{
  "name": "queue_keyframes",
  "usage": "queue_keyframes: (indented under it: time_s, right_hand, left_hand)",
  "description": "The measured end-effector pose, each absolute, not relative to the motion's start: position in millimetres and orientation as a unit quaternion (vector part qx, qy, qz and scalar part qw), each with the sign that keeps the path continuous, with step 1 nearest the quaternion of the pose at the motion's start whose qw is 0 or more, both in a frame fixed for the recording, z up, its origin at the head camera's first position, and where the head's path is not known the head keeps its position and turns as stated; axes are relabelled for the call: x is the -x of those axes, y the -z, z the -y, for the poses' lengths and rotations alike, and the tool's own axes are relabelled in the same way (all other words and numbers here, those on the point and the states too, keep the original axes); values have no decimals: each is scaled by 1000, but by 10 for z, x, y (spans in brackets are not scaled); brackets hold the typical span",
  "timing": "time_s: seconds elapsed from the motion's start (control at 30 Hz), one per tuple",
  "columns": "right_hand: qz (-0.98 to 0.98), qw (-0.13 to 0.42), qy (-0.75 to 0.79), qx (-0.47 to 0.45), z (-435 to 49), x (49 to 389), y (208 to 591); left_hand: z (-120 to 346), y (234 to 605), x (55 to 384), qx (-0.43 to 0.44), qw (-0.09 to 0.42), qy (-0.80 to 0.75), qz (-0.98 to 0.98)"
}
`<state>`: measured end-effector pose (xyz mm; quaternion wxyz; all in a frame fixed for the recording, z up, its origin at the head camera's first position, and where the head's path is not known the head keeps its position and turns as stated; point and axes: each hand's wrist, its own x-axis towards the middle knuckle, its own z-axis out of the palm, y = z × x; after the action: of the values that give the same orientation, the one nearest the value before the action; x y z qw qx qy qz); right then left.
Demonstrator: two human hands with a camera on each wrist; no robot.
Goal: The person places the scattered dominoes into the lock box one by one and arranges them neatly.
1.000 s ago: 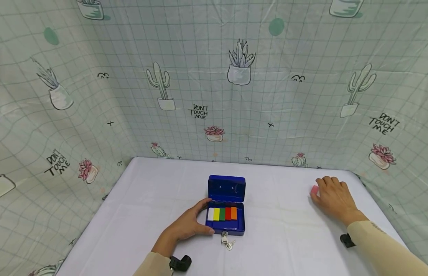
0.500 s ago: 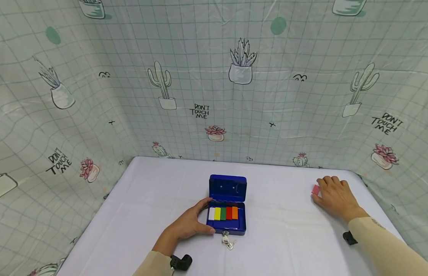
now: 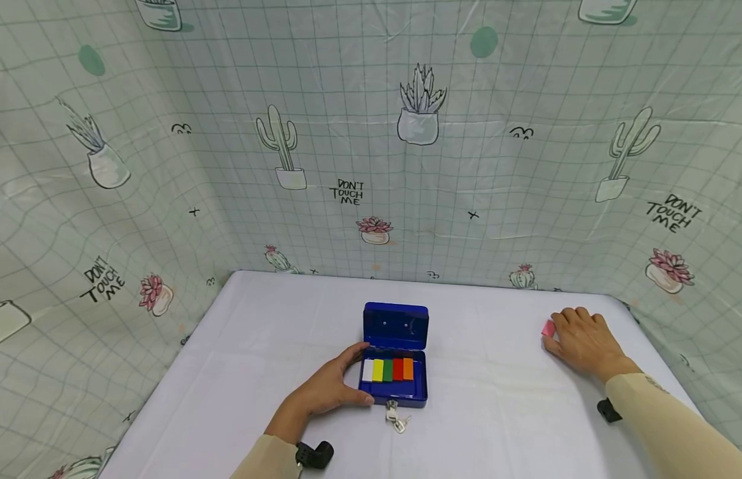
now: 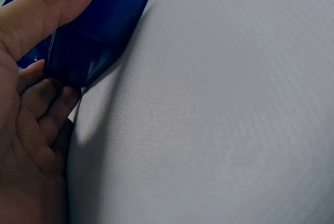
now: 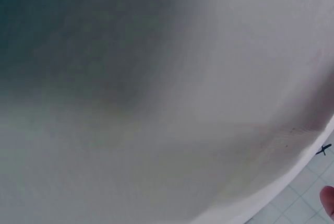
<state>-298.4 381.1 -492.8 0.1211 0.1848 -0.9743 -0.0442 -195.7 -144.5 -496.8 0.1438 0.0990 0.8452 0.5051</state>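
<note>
A small blue metal cash box point(image 3: 415, 402) stands on the white table with its lid point(image 3: 385, 336) raised. In it several blocks stand in a row: white point(image 3: 368, 370), yellow point(image 3: 378, 370), green point(image 3: 387, 370), red point(image 3: 397, 370) and orange point(image 3: 408, 370). My left hand point(image 3: 326, 389) holds the box's left side, thumb at the front corner and fingers at the back. In the left wrist view, that thumb point(image 4: 57, 4) lies over the blue wall. Far right, my right hand point(image 3: 583, 342) pinches a pink block point(image 3: 548, 328), partly hidden by the fingers. The right wrist view shows only a fingertip point(image 5: 327, 199).
Keys point(image 3: 397, 419) hang from the lock on the box's front. The white cloth-covered table point(image 3: 485, 346) stretches between the box and my right hand. A printed cactus curtain point(image 3: 443, 179) rises behind the table and along both sides.
The view has shifted very slightly. Both hands keep their places, the left at the box and the right at the pink block; the blocks in the box stay put.
</note>
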Motion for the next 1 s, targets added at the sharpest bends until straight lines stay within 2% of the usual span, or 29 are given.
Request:
queue_keyframes:
  time_s: [0.53, 0.8, 1.0]
  right_hand:
    - [971, 128, 45, -197, -3832, 2991, 4982]
    - [959, 181, 32, -217, -3815, 3009, 4971]
    - [952, 198, 32, -230, -3807, 3029, 4979]
  left_hand:
    - [1453, 4983, 1956, -102, 144, -507, -844]
    - [1449, 4992, 1959, -102, 143, -506, -845]
    - [1454, 5008, 1967, -101, 143, -508, -843]
